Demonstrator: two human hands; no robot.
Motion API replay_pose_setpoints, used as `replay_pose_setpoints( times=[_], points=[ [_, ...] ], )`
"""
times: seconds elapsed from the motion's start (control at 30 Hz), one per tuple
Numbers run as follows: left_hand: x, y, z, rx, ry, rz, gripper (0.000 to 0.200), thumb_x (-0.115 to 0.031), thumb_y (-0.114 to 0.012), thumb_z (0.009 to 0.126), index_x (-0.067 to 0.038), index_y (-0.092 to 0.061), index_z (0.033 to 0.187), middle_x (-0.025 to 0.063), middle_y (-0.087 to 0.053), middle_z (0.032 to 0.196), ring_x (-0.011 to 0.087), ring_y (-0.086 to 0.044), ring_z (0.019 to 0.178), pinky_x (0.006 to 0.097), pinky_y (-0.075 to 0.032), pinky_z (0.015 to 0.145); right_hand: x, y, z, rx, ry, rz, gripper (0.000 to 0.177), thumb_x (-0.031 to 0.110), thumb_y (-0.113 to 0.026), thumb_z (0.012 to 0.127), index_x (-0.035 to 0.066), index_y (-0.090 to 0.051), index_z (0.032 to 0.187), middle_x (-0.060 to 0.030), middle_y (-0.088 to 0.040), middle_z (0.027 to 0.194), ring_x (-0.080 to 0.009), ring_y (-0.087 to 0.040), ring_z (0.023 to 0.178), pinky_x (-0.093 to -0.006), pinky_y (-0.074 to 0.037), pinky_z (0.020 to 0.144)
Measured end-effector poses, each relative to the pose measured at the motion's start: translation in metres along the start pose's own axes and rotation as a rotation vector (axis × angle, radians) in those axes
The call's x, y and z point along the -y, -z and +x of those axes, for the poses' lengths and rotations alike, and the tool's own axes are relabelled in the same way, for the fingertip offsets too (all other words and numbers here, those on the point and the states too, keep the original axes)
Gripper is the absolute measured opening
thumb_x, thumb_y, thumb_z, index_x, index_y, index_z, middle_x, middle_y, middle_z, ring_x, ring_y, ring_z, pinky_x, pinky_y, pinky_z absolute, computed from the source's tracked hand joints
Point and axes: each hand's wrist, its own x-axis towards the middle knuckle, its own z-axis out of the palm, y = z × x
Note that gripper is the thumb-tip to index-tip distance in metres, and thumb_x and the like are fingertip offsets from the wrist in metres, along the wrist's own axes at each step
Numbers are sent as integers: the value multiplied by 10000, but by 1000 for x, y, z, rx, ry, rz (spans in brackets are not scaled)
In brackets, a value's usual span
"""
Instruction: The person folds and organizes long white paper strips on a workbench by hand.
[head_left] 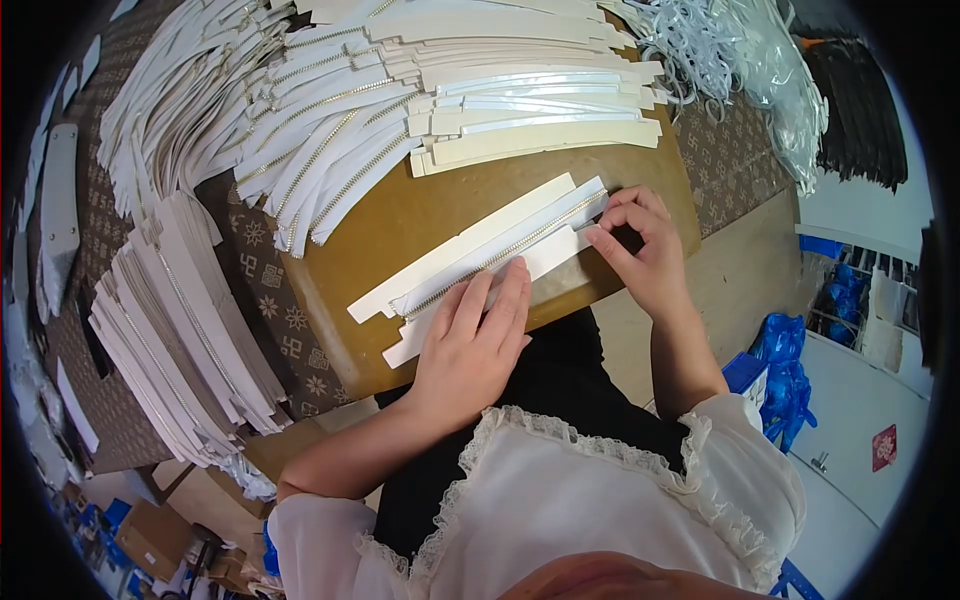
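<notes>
We are pressing the left hand (472,345) flat on the zipper strip (490,256) while the right hand (640,250) is pinching its right end.

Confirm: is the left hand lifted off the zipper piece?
No: the left hand lies flat on the zipper piece, palm down, while the right hand pinches its far end.

- Sits on the wearer's head, above and behind the fingers (505,290).
- Faces forward and steeply down, past the wearer's chest and lap.
- Stands close: puts the left hand (478,345), right hand (640,250) and zipper strip (510,250) under the fingertips near frame centre.
- Takes in a wide fisheye circle, with stacked strips (520,110) beyond the fingertips at the top edge.
- Serves as the single view.
</notes>
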Motion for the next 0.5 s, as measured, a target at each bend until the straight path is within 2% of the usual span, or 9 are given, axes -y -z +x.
replay_pose_setpoints(
  times=[0.5],
  points=[
    [-21,-12,40,-13,17,-7,610,-282,-717,773,23,-544,1272,114,-463,1394,291,-457,1176,413,-396,983,0,-3,0,-30,6,-31,137,96,-761,750,30,-644,777,-60,-577,918,-216,-547,917,-314,-424,820]
  ],
)
